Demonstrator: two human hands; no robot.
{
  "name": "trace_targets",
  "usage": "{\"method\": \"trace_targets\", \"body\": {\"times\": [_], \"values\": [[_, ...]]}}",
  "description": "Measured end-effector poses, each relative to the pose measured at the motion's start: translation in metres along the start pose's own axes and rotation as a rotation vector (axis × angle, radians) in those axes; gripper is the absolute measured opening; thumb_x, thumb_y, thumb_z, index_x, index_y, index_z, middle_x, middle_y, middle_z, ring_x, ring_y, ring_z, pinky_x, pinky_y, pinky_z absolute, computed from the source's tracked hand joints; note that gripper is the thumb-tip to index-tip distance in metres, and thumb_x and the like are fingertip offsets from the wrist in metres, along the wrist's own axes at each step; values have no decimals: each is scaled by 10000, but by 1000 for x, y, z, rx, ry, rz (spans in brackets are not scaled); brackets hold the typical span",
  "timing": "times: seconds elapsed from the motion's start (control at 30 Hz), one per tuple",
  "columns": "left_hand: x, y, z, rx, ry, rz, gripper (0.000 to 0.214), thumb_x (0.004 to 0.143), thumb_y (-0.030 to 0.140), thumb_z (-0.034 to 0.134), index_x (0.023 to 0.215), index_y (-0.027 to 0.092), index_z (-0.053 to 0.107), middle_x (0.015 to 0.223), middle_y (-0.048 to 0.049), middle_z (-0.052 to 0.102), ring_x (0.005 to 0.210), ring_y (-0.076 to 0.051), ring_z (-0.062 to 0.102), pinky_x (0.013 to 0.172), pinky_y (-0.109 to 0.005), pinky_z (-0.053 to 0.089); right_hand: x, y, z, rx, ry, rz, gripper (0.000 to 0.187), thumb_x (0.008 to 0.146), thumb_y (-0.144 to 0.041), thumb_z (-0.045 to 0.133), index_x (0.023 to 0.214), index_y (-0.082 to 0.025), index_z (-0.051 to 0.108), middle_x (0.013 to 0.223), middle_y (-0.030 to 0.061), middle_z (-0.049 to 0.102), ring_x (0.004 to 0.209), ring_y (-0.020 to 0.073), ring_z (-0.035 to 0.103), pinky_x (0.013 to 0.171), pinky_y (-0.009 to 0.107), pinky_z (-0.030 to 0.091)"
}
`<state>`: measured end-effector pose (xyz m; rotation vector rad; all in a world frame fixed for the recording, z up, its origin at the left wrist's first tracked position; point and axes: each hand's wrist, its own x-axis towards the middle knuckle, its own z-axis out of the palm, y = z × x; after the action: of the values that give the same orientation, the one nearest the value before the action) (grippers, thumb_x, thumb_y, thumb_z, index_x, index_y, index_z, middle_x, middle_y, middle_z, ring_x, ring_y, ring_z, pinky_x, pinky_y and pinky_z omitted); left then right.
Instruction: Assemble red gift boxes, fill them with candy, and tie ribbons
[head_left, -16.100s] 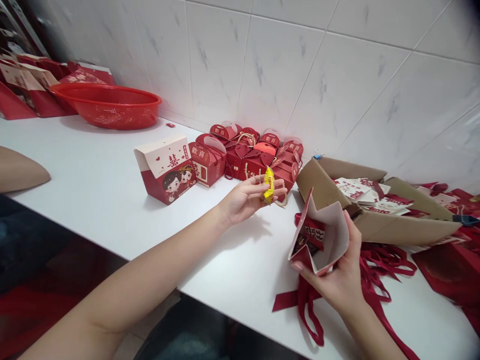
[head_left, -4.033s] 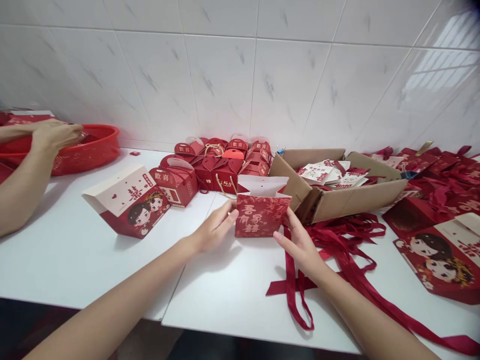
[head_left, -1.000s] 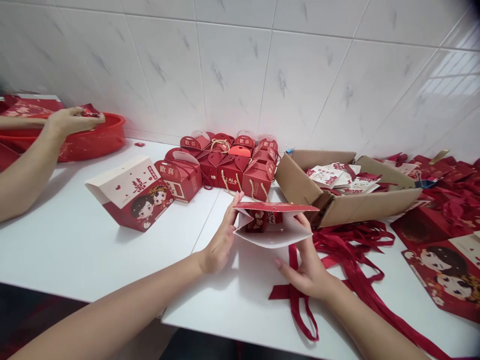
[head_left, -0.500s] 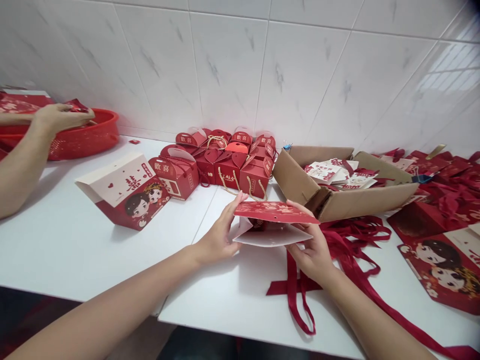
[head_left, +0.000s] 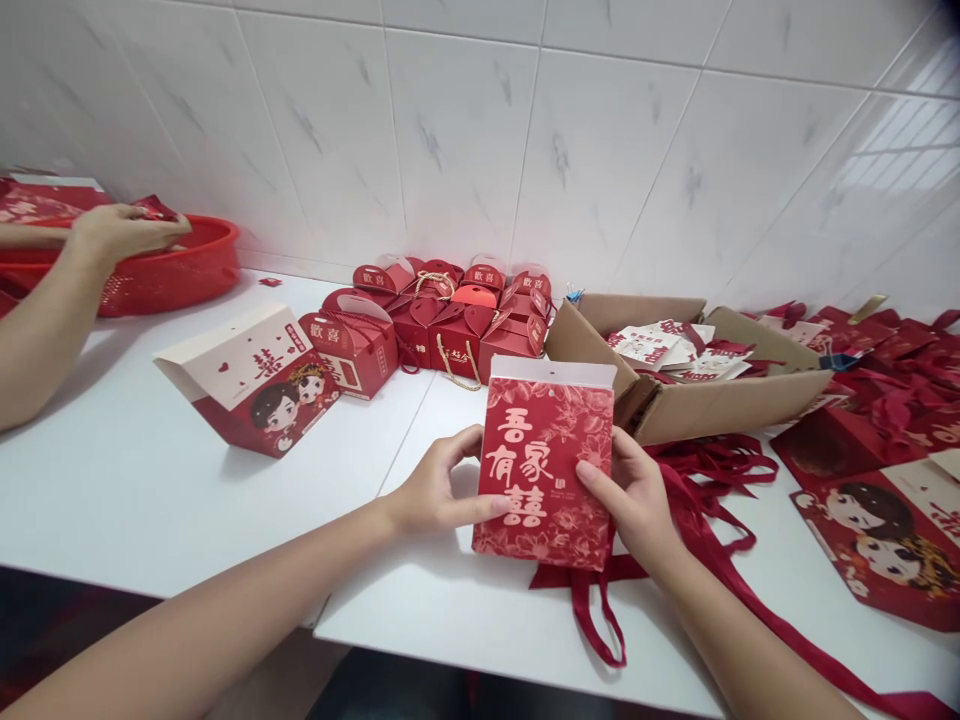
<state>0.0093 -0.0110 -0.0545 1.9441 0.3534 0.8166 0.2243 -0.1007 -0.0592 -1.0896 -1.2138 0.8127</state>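
Observation:
A red paper gift bag point(head_left: 551, 470) with pale Chinese characters and a floral print is held up over the table, its printed face toward me and a white flap along the top. My left hand point(head_left: 454, 490) grips its left side, thumb across the front and fingers behind. On the right edge my right hand point(head_left: 634, 490) is closed, thumb pressed on the face. Dark red ribbons point(head_left: 727, 510) lie on the table beneath and to the right of the bag. Left of my hands stands a folded gift bag point(head_left: 255, 385) with a cartoon couple.
Small red candy boxes point(head_left: 457, 325) stand grouped near the tiled wall. An open cardboard box point(head_left: 742, 395) holds white and red cards. Another couple-print bag point(head_left: 892, 540) and piled red bags lie at right. A co-worker's hand point(head_left: 124, 232) holds something red over a red basket point(head_left: 180, 280).
The bag has turned from showing its open end to showing its printed front upright. My hands have shifted with it, thumbs now on the front face.

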Motion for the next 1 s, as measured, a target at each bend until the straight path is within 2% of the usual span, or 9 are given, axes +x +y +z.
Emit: {"method": "trace_targets", "body": {"times": [0.17,0.33,0.53,0.67,0.73,0.83,0.9,0.93,1.0], "values": [[0,1,3,-82,62,-146,490,760,325,707,1194,173,538,1198,-111,632,1060,-259,607,913,-411,507,-1,5,9,331,-22,245,335,835,-345,663,1151,-321,554,1137,-5,656,996,181,643,842,301,546],[2,2,-1,-177,184,-227,441,769,340,712,1150,187,549,1136,-80,643,1020,-230,607,865,-360,508,-2,12,11,405,-138,359,362,872,-366,611,1219,-310,528,1256,19,614,1113,211,607,931,351,511],[5,1,-7,-169,276,-209,427,761,372,708,1110,182,552,1084,-72,648,973,-229,615,843,-350,507,3,13,5,98,-187,219,433,841,-443,619,1219,-259,516,1264,58,591,1139,242,566,947,369,477],[6,6,-18,113,279,13,453,858,475,553,1201,184,503,1154,-110,614,1043,-251,596,892,-391,489,1,18,0,-72,-169,125,465,807,-470,638,1176,-239,476,1147,83,615,990,240,607,821,364,513],[1,15,-35,336,474,188,433,886,475,500,1221,201,477,1219,-113,556,1143,-258,537,960,-413,443,-1,22,0,-106,-123,100,461,807,-452,643,1166,-242,442,1002,61,625,819,197,611,709,334,516],[-20,32,-78,577,948,334,441,796,346,661,1150,221,429,1269,-94,467,1244,-254,447,1002,-406,395,-3,28,2,-172,-41,84,485,799,-416,669,1171,-248,408,756,-21,547,571,122,504,545,270,456],[-40,38,-112,733,1276,227,518,729,286,724,1113,197,389,1280,-111,449,1220,-249,453,963,-404,411,-1,31,4,-246,46,89,541,763,-427,704,1174,-243,404,738,-33,508,527,106,466,474,246,418],[-51,37,-128,761,1376,111,561,702,293,746,1103,187,368,1285,-121,430,1208,-255,447,928,-405,427,0,32,5,-287,99,86,581,741,-439,719,1186,-238,404,804,-9,521,545,109,481,456,243,420],[-68,31,-154,780,1338,-53,513,706,343,739,1028,173,379,1177,-102,482,1149,-266,467,870,-403,444,3,35,5,-376,188,66,672,712,-464,728,1245,-229,394,1056,82,508,653,136,539,459,256,467]]}}
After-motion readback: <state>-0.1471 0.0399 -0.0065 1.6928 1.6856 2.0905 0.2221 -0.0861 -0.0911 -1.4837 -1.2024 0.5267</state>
